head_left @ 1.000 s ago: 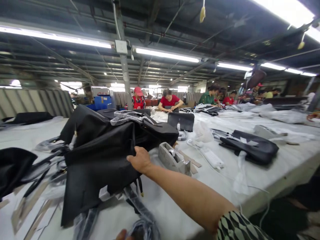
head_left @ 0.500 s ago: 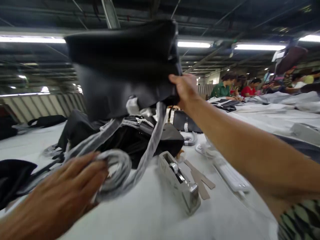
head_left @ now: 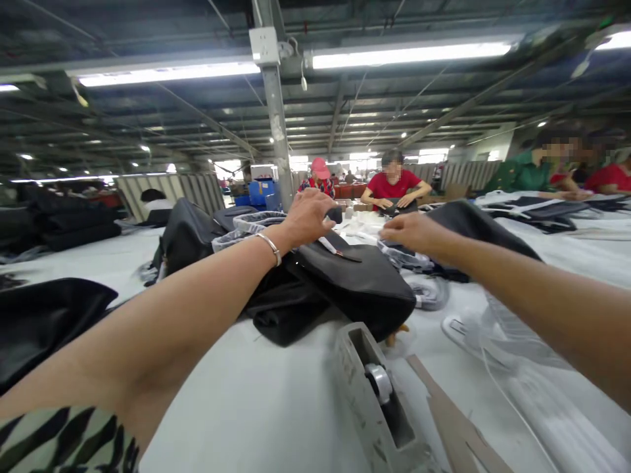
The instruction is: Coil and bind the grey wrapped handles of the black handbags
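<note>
Out over the pile of black bags, my left hand [head_left: 309, 218] wears a silver bangle. Its thumb and fingers close on a small dark piece [head_left: 335, 215]; which bag this belongs to, I cannot tell. My right hand [head_left: 411, 231] reaches in from the right, its fingers curled together above a plastic-wrapped strap [head_left: 405, 256]. Anything in those fingers is hidden. Below and between my hands lies a black bag [head_left: 362, 279] with its flap down and a white-wrapped fitting on it. Another black bag [head_left: 187, 233] slumps to the left.
A grey tape dispenser [head_left: 357, 387] stands close in front, beside brown card strips [head_left: 444, 420]. White power strips with a cable [head_left: 547, 394] lie at right. More black material [head_left: 54, 315] rests at left. Co-workers, one in a red shirt [head_left: 397, 186], sit across the white table [head_left: 227, 407].
The black bag my right hand held up is no longer raised. My left hand has left the coiled wrapped strap and reached forward over the pile. The view has turned and moved closer.
</note>
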Tool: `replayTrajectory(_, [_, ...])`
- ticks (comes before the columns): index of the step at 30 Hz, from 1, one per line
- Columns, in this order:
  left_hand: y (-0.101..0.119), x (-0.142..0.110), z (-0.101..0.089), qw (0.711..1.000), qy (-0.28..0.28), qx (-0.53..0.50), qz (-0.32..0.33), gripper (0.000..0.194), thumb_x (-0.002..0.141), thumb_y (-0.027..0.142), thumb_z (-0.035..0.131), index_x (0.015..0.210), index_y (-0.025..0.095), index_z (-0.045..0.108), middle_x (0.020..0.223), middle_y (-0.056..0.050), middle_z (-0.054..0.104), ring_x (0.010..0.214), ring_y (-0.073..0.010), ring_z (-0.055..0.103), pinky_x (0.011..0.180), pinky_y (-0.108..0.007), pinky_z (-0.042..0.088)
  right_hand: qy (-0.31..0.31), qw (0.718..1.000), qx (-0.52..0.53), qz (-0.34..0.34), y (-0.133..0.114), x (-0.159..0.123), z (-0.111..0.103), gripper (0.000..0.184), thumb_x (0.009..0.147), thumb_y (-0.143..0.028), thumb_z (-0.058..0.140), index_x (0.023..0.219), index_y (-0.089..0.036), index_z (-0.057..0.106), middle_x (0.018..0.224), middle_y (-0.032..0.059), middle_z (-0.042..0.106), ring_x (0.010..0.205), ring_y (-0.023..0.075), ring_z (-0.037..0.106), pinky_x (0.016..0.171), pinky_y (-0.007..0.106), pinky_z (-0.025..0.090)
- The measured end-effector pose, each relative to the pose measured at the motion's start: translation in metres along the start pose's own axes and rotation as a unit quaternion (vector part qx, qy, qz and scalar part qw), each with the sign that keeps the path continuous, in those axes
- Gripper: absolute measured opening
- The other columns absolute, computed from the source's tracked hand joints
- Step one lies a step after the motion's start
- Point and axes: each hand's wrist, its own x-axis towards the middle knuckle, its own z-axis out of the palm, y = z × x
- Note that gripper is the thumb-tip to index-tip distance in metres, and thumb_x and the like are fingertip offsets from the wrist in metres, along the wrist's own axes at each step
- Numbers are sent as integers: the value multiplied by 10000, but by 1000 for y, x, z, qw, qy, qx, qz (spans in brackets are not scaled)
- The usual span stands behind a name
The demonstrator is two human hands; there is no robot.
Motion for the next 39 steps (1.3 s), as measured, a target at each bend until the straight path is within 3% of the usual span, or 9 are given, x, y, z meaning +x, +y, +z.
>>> replayTrajectory(4, [-69,-46,-37,972,123,22,-198,222,800,243,634,971,121,704,1049,-119,682,1105,-286,494,985,-441,351,-165,956,-238,-46,-34,-45,109,746,512,-544,824,1095,-110,655,1076,187,662,1049,375,575,908,494,443])
replayTrajectory(9, [-122,-117,-85,920,136,-69,-362,170,764,178,621,881,79,693,827,-89,683,799,-197,558,792,-348,409,-127,909,-379,-113,-51,-65,179,773,721,-203,688,1422,-108,377,1316,236,518,1151,351,532,948,488,407])
replayTrajectory(13, [-128,-173,-91,893,115,-168,-402,107,706,191,627,765,116,677,655,-9,620,618,-123,526,628,-247,400,-77,935,-346,-17,-54,-28,159,293,823,-192,555,1100,-129,627,906,171,674,888,319,648,763,456,491])
replayTrajectory(17, [-115,-221,-85,838,49,-325,-436,115,676,244,663,691,133,639,601,-1,605,536,-107,534,512,-201,384,63,932,-355,48,-74,24,101,187,808,-244,608,974,-170,654,888,157,666,939,359,630,768,500,499])
replayTrajectory(24, [-86,-271,-96,677,-27,-563,-474,530,769,636,584,872,118,629,830,-128,682,651,-178,637,567,-282,517,235,929,-264,-112,-148,39,34,168,803,-402,635,942,-313,666,871,35,683,1048,341,623,951,570,470])
replayTrajectory(29, [-66,-269,-119,505,33,-721,-473,797,725,783,524,1186,132,521,1206,-229,581,1025,-327,607,762,-468,544,224,908,-236,-265,-215,-8,23,299,876,-498,524,1120,-374,646,1107,2,689,1100,367,610,965,527,495])
replayTrajectory(33, [-46,-279,-156,404,155,-827,-360,768,787,772,447,1258,166,492,1316,-199,524,1180,-361,529,895,-564,471,189,884,-235,-357,-234,-56,36,365,902,-420,507,1259,-394,576,1221,-11,651,1154,385,575,1031,544,439])
replayTrajectory(36, [-19,-326,-182,360,271,-845,-288,543,876,603,488,1159,148,580,1115,-145,650,996,-275,635,895,-459,494,59,865,-168,-470,-218,-103,69,470,896,-249,515,1333,-422,501,1239,-37,643,1125,285,616,1021,452,486])
replayTrajectory(39, [27,-404,-192,355,311,-800,-371,272,877,346,573,1009,115,633,802,-87,684,723,-179,656,754,-318,529,-112,821,-106,-549,-183,-165,113,559,863,-75,483,1356,-341,492,1238,-4,649,1179,212,585,1008,377,503])
